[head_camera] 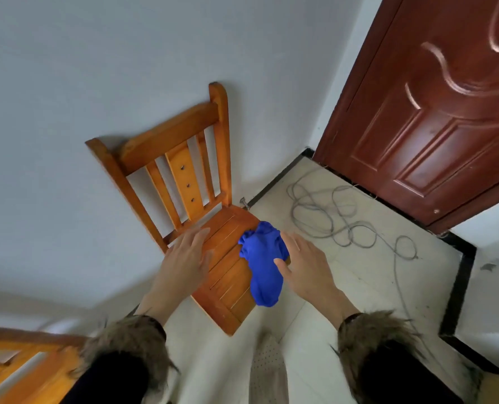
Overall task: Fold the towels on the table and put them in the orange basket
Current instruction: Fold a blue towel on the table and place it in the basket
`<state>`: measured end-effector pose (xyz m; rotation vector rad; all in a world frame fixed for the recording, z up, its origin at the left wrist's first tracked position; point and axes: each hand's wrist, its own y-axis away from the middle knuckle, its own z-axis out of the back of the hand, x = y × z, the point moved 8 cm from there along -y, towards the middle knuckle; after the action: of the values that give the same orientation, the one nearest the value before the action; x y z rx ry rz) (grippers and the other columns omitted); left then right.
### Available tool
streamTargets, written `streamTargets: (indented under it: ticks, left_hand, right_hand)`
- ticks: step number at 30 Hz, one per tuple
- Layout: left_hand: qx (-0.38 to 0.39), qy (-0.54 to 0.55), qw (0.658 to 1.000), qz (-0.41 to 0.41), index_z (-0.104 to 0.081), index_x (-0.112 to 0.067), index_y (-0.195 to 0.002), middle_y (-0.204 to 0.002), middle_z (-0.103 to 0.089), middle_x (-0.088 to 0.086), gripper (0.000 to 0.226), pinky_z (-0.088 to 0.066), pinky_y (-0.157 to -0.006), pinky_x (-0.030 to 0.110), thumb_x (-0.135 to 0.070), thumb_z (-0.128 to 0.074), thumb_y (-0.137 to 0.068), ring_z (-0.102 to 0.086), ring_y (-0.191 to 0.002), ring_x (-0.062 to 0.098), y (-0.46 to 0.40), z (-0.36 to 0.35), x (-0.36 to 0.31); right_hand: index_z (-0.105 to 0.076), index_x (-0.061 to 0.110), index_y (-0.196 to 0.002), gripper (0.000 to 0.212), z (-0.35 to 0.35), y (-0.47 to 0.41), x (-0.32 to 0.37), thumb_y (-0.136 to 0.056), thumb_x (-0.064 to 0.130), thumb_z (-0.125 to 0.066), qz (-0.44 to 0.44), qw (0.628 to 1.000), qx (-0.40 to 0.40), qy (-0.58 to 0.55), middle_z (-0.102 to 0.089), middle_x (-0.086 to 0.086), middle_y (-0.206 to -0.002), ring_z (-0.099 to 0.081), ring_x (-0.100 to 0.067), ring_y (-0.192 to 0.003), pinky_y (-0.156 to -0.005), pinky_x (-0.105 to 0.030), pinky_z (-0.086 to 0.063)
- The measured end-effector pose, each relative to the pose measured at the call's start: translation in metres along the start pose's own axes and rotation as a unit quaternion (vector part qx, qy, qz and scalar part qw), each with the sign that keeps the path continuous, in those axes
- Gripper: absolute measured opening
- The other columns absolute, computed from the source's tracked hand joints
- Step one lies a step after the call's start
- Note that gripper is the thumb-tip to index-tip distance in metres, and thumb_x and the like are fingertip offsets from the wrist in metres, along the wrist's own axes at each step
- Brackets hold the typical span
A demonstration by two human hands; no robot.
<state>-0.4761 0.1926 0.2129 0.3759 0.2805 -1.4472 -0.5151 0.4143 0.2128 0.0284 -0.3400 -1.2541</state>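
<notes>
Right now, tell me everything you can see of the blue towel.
The blue towel is a crumpled, unfolded bundle of soft, vivid blue cloth. It lies on the right side of the wooden chair seat, one end drooping over the seat's edge. The right hand reaches in beside it, thumb at the cloth; actual contact is unclear.

Vivid blue towel [264,263] on an orange-brown slatted chair [184,176]. Reddish-brown carved door [434,112], pale grey wall [97,68]. Grey cable [341,217] on cream floor [359,272], brown fur cuffs [129,336].

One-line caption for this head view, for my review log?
Both open hands, left hand and right hand, reach toward a crumpled blue towel on a wooden chair.
</notes>
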Motion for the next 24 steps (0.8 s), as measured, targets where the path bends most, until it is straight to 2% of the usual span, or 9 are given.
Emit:
streamTargets:
  ticks: [4,9,13,16,18,20,21,23,24]
  left_hand:
    - [0.088,0.025,0.992,0.09,-0.031,-0.021,-0.141,-0.146,-0.037,0.003,0.048,-0.038,-0.106,0.04,-0.034,-0.044,-0.096,-0.04,-0.131,0.023,-0.058,-0.088,0.002]
    - [0.184,0.058,0.972,0.131,-0.029,-0.023,-0.142,-0.146,-0.035,0.001,0.05,-0.038,-0.1,0.037,-0.033,-0.045,-0.095,-0.04,-0.129,0.022,-0.097,-0.193,0.009]
    - [0.237,0.152,0.932,0.227,-0.04,-0.015,-0.139,-0.143,-0.042,0.006,0.047,-0.033,-0.103,0.03,-0.024,-0.05,-0.094,-0.042,-0.129,0.021,-0.111,-0.277,0.026]
    - [0.244,0.208,0.893,0.315,-0.047,-0.011,-0.133,-0.136,-0.051,0.009,0.043,-0.038,-0.094,0.027,-0.023,-0.054,-0.092,-0.051,-0.121,0.022,-0.114,-0.331,0.044]
    - [0.242,0.255,0.852,0.387,-0.049,-0.006,-0.13,-0.13,-0.056,0.012,0.044,-0.042,-0.091,0.03,-0.024,-0.057,-0.091,-0.054,-0.117,0.026,-0.111,-0.364,0.056]
    - [0.232,0.328,0.802,0.442,-0.059,-0.001,-0.115,-0.109,-0.063,0.023,0.039,-0.042,-0.08,0.031,-0.025,-0.064,-0.086,-0.059,-0.104,0.035,-0.107,-0.387,0.061]
    - [0.215,0.361,0.786,0.454,-0.064,-0.001,-0.097,-0.09,-0.062,0.027,0.033,-0.039,-0.073,0.032,-0.027,-0.069,-0.078,-0.059,-0.089,0.039,-0.109,-0.393,0.061]
    - [0.188,0.375,0.78,0.464,-0.054,-0.01,-0.062,-0.063,-0.049,0.015,0.025,-0.033,-0.067,0.032,-0.027,-0.069,-0.071,-0.048,-0.07,0.029,-0.113,-0.396,0.061]
    - [0.185,0.366,0.786,0.462,-0.046,-0.013,-0.056,-0.059,-0.044,0.008,0.032,-0.032,-0.064,0.031,-0.023,-0.069,-0.075,-0.043,-0.066,0.025,-0.115,-0.394,0.062]
  right_hand:
    - [-0.02,0.018,-0.147,0.061,-0.042,-0.071,-0.055,-0.095,0.04,-0.043,0.005,0.998,0.066,-0.006,-0.029,-0.003,-0.151,-0.035,-0.021,-0.134,-0.104,-0.034,-0.036]
    - [-0.021,0.017,-0.146,0.059,-0.112,-0.134,-0.111,-0.096,0.038,-0.042,-0.004,0.99,0.138,0.004,-0.032,-0.004,-0.148,-0.038,-0.023,-0.129,-0.099,-0.035,-0.038]
    - [-0.029,0.016,-0.143,0.054,-0.187,-0.167,-0.134,-0.096,0.036,-0.044,-0.007,0.982,0.187,-0.013,-0.042,-0.004,-0.14,-0.043,-0.024,-0.124,-0.093,-0.037,-0.041]
    - [-0.041,0.016,-0.133,0.047,-0.236,-0.18,-0.151,-0.093,0.038,-0.049,-0.086,0.976,0.19,-0.068,-0.05,-0.005,-0.125,-0.049,-0.025,-0.114,-0.087,-0.038,-0.043]
    - [-0.047,0.016,-0.122,0.04,-0.265,-0.181,-0.164,-0.09,0.041,-0.052,-0.164,0.959,0.194,-0.124,-0.053,-0.003,-0.118,-0.053,-0.026,-0.109,-0.087,-0.04,-0.044]
    - [-0.052,0.017,-0.114,0.032,-0.288,-0.18,-0.171,-0.09,0.038,-0.052,-0.21,0.944,0.198,-0.159,-0.06,-0.001,-0.112,-0.056,-0.026,-0.106,-0.089,-0.039,-0.041]
    - [-0.055,0.017,-0.109,0.025,-0.293,-0.181,-0.173,-0.091,0.035,-0.051,-0.218,0.944,0.189,-0.162,-0.063,0.0,-0.108,-0.057,-0.025,-0.103,-0.086,-0.036,-0.039]
    - [-0.058,0.019,-0.091,0.011,-0.295,-0.185,-0.173,-0.091,0.026,-0.049,-0.226,0.947,0.159,-0.164,-0.065,0.0,-0.098,-0.058,-0.023,-0.09,-0.081,-0.035,-0.036]
    - [-0.057,0.02,-0.085,0.011,-0.294,-0.187,-0.171,-0.09,0.023,-0.049,-0.229,0.946,0.15,-0.176,-0.066,-0.001,-0.094,-0.057,-0.023,-0.085,-0.08,-0.035,-0.038]
